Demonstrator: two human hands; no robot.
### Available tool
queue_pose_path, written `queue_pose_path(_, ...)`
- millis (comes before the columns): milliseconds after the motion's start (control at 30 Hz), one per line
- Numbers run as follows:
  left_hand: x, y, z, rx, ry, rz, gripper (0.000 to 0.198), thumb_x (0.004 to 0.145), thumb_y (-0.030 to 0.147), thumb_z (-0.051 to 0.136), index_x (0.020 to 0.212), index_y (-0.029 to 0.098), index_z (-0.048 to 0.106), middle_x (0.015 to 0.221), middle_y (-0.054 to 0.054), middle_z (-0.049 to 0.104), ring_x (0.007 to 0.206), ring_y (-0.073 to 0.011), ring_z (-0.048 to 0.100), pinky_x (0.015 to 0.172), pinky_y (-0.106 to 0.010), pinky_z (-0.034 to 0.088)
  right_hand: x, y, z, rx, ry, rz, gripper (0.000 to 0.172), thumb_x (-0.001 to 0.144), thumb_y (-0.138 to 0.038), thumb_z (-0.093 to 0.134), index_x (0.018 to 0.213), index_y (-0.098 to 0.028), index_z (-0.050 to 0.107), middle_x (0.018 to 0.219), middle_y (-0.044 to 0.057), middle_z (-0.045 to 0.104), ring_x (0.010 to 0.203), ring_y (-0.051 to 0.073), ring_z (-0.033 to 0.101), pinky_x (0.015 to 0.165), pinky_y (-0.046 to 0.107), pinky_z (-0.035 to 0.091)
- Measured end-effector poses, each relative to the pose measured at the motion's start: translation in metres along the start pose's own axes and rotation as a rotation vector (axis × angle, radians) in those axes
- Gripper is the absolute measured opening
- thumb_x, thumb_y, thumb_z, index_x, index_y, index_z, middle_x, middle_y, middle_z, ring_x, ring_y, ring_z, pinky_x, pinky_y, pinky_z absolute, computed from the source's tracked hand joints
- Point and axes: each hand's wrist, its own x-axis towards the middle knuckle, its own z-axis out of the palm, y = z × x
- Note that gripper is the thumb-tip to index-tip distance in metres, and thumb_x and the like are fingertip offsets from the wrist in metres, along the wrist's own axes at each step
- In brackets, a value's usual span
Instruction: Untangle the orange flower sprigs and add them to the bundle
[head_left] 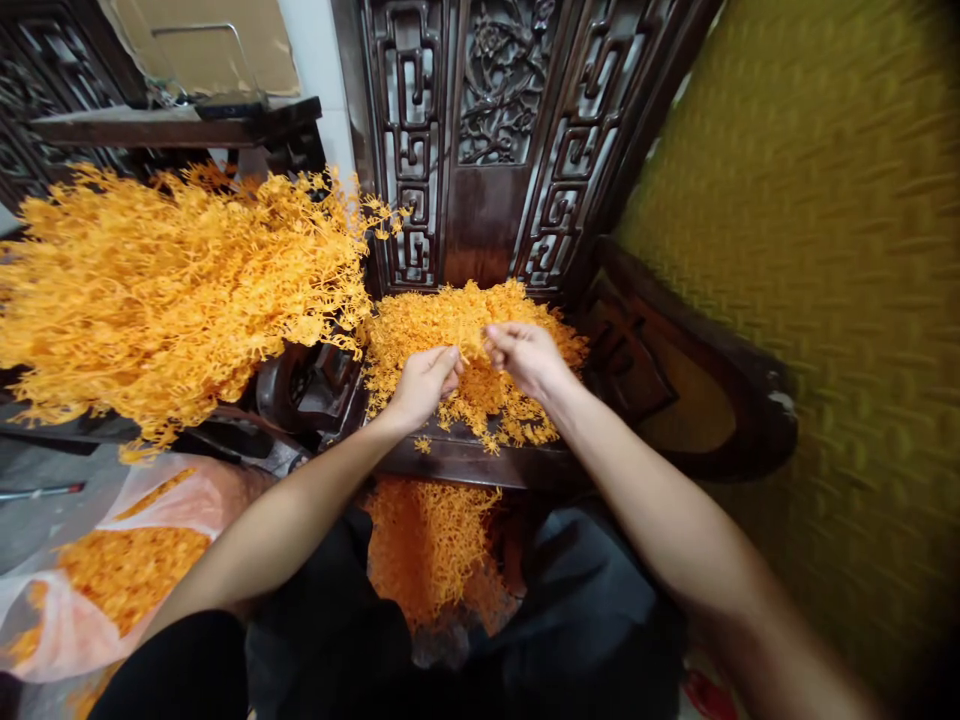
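Note:
My left hand [429, 386] is closed in a pinch above a heap of small orange branched plastic pieces [420, 325]. Close to its right, my right hand [528, 358] pinches too, thumb against fingers. A light orange plastic piece [474, 346] shows in the small gap between the fingertips and appears gripped from both sides. Its outline blends into the heap behind. The heap lies on the seat of a dark carved wooden chair [487, 465], with a few loose bits near the front edge.
At left, a large mound of orange branched plastic pieces [187, 290] rises beside the chair's armrest. Below it stands a translucent bag [82, 620] of orange pieces. More orange pieces [450, 540] hang between my knees under the seat. A yellow-green textured surface [840, 300] lies to the right.

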Motion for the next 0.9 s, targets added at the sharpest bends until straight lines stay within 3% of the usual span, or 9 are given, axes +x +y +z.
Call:
queue_pose_path(67,-0.006,0.005,-0.005,0.002,-0.015,0.024,0.046,0.092,0.060,0.059,0.072,0.019,0.055,0.045,0.008,0.036,0.041,-0.0070,0.029,0.046,-0.025,0.022,0.014,-0.006,-0.016,0.043,0.194,-0.062,0.016,0.081,-0.016,0.079,0.074,-0.014,0.064,0.059,-0.001,0.058,0.044,0.005,0.043,0.041,0.017,0.036)
queue_pose_path(133,-0.009,0.009,-0.011,0.054,-0.017,0.053,0.045,0.094,0.058,0.057,0.072,0.018,0.057,0.045,0.007,0.039,0.043,-0.0075,0.031,0.048,-0.026,0.025,0.020,-0.011,-0.029,0.079,0.262,-0.084,0.012,0.081,-0.011,0.076,0.079,-0.015,0.065,0.063,-0.001,0.060,0.052,0.006,0.052,0.049,0.016,0.045)
queue_pose_path(267,-0.005,0.010,-0.017,0.168,0.006,0.066,0.045,0.096,0.058,0.053,0.076,0.018,0.060,0.049,0.006,0.044,0.046,-0.0086,0.036,0.051,-0.026,0.030,0.003,-0.008,-0.018,0.076,-0.009,0.025,0.030,0.078,-0.031,0.084,0.102,-0.022,0.069,0.098,0.005,0.072,0.086,0.016,0.069,0.075,0.032,0.062)
queue_pose_path(367,-0.002,0.006,-0.011,0.253,-0.012,0.080,0.044,0.097,0.054,0.050,0.075,0.017,0.060,0.052,0.005,0.046,0.048,-0.0087,0.038,0.053,-0.026,0.032,-0.013,0.003,0.012,0.021,-0.219,0.111,0.043,0.076,-0.056,0.083,0.096,-0.021,0.069,0.091,0.005,0.070,0.077,0.016,0.066,0.066,0.031,0.059)
queue_pose_path(433,-0.001,0.004,-0.006,0.298,-0.023,0.071,0.044,0.098,0.051,0.050,0.072,0.017,0.060,0.052,0.004,0.047,0.048,-0.0085,0.039,0.054,-0.025,0.032,-0.014,0.009,0.027,-0.020,-0.207,0.093,0.045,0.070,-0.056,0.087,0.084,-0.018,0.068,0.073,0.002,0.065,0.063,0.013,0.058,0.055,0.025,0.051)
queue_pose_path(500,-0.001,0.003,-0.001,0.298,-0.005,0.033,0.043,0.098,0.048,0.050,0.070,0.016,0.059,0.050,0.004,0.046,0.047,-0.0081,0.038,0.051,-0.024,0.030,-0.006,0.012,0.033,-0.045,-0.060,0.068,0.043,0.061,-0.045,0.094,0.075,-0.016,0.066,0.063,-0.002,0.060,0.055,0.009,0.052,0.049,0.022,0.043)
queue_pose_path(633,0.004,0.000,0.005,0.109,0.082,-0.103,0.039,0.095,0.045,0.057,0.069,0.016,0.057,0.046,0.007,0.041,0.041,-0.0056,0.031,0.045,-0.022,0.021,0.018,0.013,0.030,-0.012,0.153,0.071,0.040,0.053,-0.025,0.098,0.069,-0.015,0.063,0.060,-0.005,0.058,0.055,0.007,0.049,0.049,0.019,0.041)
queue_pose_path(767,0.010,0.002,0.009,-0.181,0.109,-0.217,0.035,0.096,0.036,0.057,0.067,0.017,0.051,0.042,0.010,0.033,0.034,-0.0034,0.021,0.041,-0.019,0.013,0.033,0.011,0.029,0.006,0.129,0.064,0.030,0.065,-0.017,0.090,0.072,-0.015,0.061,0.064,-0.005,0.059,0.058,0.005,0.052,0.050,0.015,0.044)
queue_pose_path(900,0.007,0.010,0.006,-0.371,0.044,-0.203,0.033,0.099,0.028,0.051,0.068,0.017,0.050,0.041,0.011,0.028,0.034,-0.0036,0.017,0.040,-0.019,0.011,0.037,-0.002,0.020,-0.046,-0.024,0.120,0.026,0.068,-0.010,0.084,0.070,-0.014,0.058,0.058,-0.005,0.053,0.047,0.003,0.042,0.041,0.013,0.037)
